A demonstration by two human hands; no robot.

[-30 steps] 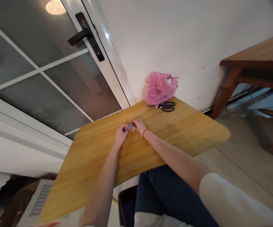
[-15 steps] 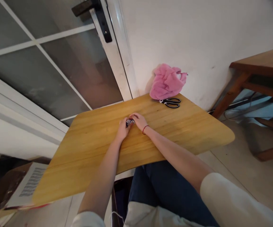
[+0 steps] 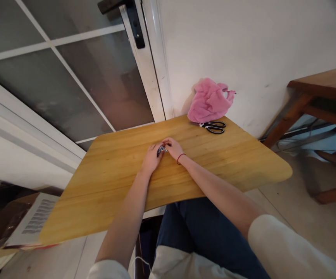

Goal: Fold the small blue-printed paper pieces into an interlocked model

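Between my two hands, at the middle of the wooden table (image 3: 121,155), is a small dark-and-white patterned object (image 3: 162,149). It is too small and too covered by fingers to name. My left hand (image 3: 152,155) is closed around its left side. With bent fingers, my right hand (image 3: 173,148) grips it from the right; a thin red string bracelet circles that wrist. Both hands are low, close to the tabletop, and their fingertips nearly meet over the object.
A bunched pink cloth (image 3: 210,101) lies at the table's back edge against the wall. Black-handled scissors (image 3: 216,127) stick out from beneath it. A glass-paned door (image 3: 98,77) stands behind on the left, a wooden stool or table (image 3: 316,93) on the right. A cardboard box (image 3: 25,207) sits lower left.
My camera view has shifted slightly, so the scene sits a little further right. My left hand's fingers have moved further over the patterned object, covering more of it.
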